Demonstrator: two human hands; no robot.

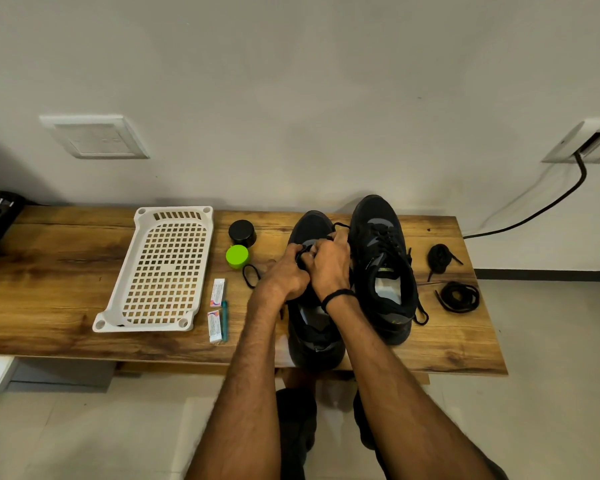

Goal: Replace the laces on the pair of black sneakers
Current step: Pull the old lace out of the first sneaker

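Observation:
Two black sneakers stand side by side on the wooden table (66, 271), toes toward the wall. Over the tongue of the left sneaker (312, 334), my left hand (286, 273) and my right hand (331, 263) both pinch its black lace (342, 226). A loop of that lace lies on the table to the left (249, 276). The right sneaker (383, 268) is laced, with lace ends hanging at its heel. Two loose black lace bundles lie to its right, one farther back (439, 258) and one nearer (459, 296).
A white perforated tray (167, 268) lies at the left. Beside it are a black round tin (242, 232), a green lid (237, 256), two small white boxes (217, 292) and a teal pen (224, 320). A black cable (534, 214) runs along the wall at the right.

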